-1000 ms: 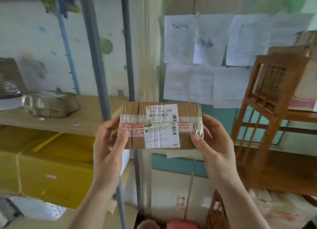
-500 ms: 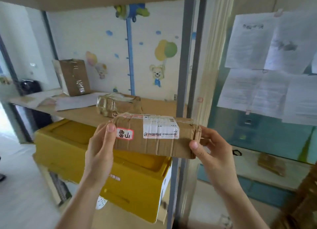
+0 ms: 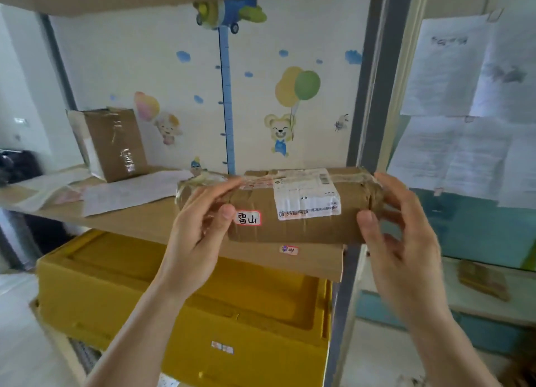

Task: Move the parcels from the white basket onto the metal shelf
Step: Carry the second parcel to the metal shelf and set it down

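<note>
A brown cardboard parcel, wrapped in tape, carries a white shipping label and a small red-edged sticker. It lies lengthwise at the front right of the metal shelf's wooden board. My left hand grips its left end, thumb on the front face. At the right end my right hand holds on, with the thumb on the front corner and the fingers behind. A second taped parcel shows just behind it. The white basket is out of view.
An upright brown box and loose papers sit on the left of the same board. A yellow crate fills the level below. The grey shelf post rises just right of the parcel. Papers hang on the wall at right.
I turned left toward the shelf. Both hands carried the parcel forward and down, from in front of me onto the board's front right part.
</note>
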Available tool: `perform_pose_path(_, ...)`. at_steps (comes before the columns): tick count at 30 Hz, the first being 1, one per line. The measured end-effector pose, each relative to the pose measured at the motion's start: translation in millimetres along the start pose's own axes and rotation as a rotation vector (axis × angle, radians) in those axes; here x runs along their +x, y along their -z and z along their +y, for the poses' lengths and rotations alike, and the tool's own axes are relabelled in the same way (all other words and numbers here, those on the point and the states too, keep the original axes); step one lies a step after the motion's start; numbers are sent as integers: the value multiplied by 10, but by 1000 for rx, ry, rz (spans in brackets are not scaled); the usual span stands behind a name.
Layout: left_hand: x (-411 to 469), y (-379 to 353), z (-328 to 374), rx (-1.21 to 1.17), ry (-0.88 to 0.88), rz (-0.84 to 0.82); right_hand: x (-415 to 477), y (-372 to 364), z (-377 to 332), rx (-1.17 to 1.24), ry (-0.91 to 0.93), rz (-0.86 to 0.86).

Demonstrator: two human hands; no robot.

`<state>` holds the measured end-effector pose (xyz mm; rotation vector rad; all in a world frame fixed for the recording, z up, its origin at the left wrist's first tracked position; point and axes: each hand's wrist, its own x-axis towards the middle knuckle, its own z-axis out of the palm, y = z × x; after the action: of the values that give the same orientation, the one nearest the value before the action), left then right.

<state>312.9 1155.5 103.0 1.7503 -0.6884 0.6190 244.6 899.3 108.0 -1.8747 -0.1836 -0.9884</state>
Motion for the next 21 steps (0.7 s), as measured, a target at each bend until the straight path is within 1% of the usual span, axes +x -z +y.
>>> perform_pose_path(2, 291, 66, -134, 12, -40, -48, 110, -101, -89, -151, 79, 94)
perform_pose_path(4, 573, 133, -275, 25, -89, -60, 215, -212, -221, -283, 187, 178)
perform_pose_path(6, 801, 191, -433, 17, -109, -64, 331, -343, -365, -402, 244, 215)
perform_pose_path(8, 961, 220, -588, -5, -100, -79, 421, -471, -509, -508, 245, 210)
perform_pose_path(13, 1173, 212, -861, -17, -98, -109, 685, -732, -857, -722, 178, 116)
perform_pose_path(15, 1225, 189, -918, -33, -101, -103, 836, -825, -905, -775, 164, 69)
perform_pose_path(16, 1250, 161, -930, -12, -107, -127, 892, -847, -895, -823, 137, 53)
perform_pose_path(18, 1285, 90, -921, 123, -150, -229, 943, -855, -829, -948, 23, -23)
perform_pose_path(20, 1310, 6, -921, 289, -206, -315, 933, -866, -780, -1092, -77, -154)
perform_pose_path(21, 1317, -20, -922, 339, -215, -347, 913, -885, -765, -1174, -99, -215)
